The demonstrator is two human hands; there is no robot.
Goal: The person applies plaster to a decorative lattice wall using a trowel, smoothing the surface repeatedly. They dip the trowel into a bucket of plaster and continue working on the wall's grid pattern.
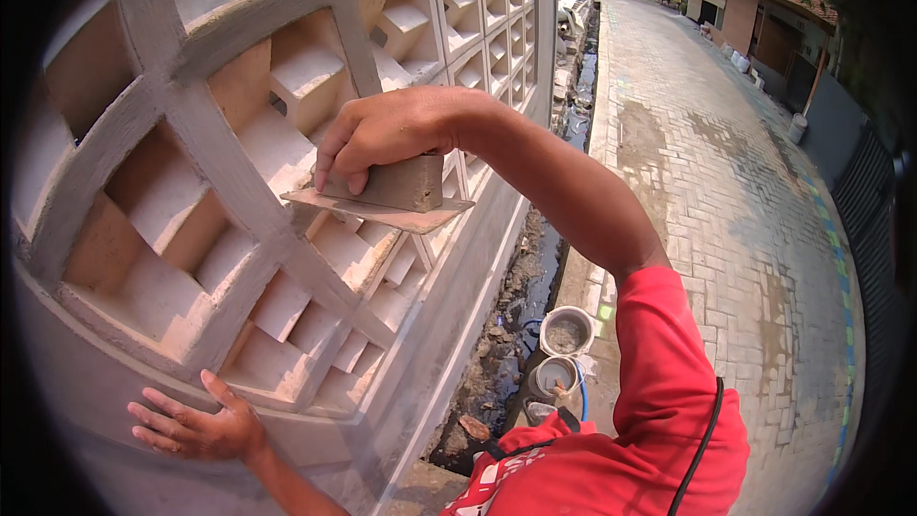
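My right hand (387, 134) is closed round the block handle of a plastering float (392, 210). The float's thin, flat plate lies roughly level, against or just in front of a pale breeze-block wall (277, 220) with square openings and slanted inner pieces; whether it touches cannot be made out. Low on the left, my left hand (196, 425) has its fingers spread beside the wall's smooth lower band (315, 435), holding nothing. My right arm, in a red sleeve, reaches across from the right.
Two buckets stand below: one with grey wet mix (565, 333), one with greyish liquid (554, 377). A dark, wet drainage ditch (535, 277) runs along the wall's foot. Beyond it lies a paved lane (712, 229), with low houses (764, 24) and a dark gate (874, 191) opposite.
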